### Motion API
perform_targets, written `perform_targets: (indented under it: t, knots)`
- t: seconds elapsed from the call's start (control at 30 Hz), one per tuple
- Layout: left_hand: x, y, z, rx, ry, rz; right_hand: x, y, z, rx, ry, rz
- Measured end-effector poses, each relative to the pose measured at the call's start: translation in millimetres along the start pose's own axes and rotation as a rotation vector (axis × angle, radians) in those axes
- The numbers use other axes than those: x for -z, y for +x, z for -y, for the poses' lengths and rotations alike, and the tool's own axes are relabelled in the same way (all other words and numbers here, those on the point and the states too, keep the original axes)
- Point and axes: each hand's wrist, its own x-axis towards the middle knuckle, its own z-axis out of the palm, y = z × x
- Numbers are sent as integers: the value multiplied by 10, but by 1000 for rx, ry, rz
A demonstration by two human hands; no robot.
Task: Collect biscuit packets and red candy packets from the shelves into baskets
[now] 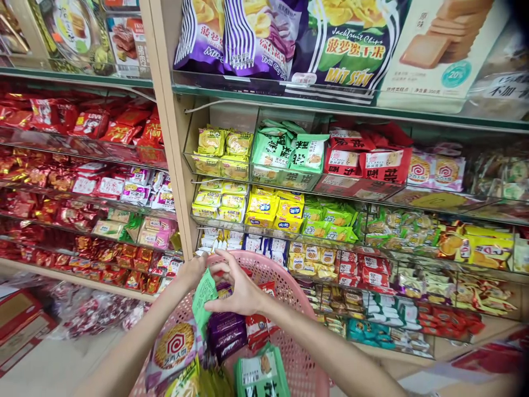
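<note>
A pink plastic basket (295, 289) with small holes in its wall is in front of me, low in the view. My left hand (195, 271) is closed at its far left rim, with the fingertips partly hidden. My right hand (236, 288) pinches a green snack packet (203, 298) between thumb and fingers, over the basket and close beside my left hand. Inside the basket lie purple biscuit packets (227, 331), a red packet (258, 331), a round cookie in a clear-and-lilac wrapper (176, 347), yellow-green packets (198, 380) and another green packet (262, 372).
Shelves of clear bins face me, holding green packets (273, 146), red packets (384, 160) and yellow packets (264, 204). Large chip bags (347, 44) stand on the glass shelf (264, 88) above. A wooden upright (167, 127) divides the shelving. Bagged goods (95, 309) lie at lower left.
</note>
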Motion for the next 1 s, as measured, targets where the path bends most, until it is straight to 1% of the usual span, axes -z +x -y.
perform_targets:
  t: [0.13, 0.27, 0.4, 0.6, 0.7, 1.0]
  knots:
    - [-3, -56, 42, 19, 54, -4, -126, -63, -129, -26, 26, 0]
    - [-39, -55, 86, 46, 42, 0, -229, -139, -145, -72, 72, 9]
    - [-61, -44, 101, 78, 50, -3, -290, -194, -161, -139, 154, 15]
    - [-63, -37, 86, 38, -1, -56, -333, -249, -209, -272, 298, 13]
    - [-67, -17, 76, 28, -10, -55, -342, -265, -218, -316, 344, 10]
    - [-57, -9, 32, 28, -6, -49, -322, -254, -263, -325, 494, -31]
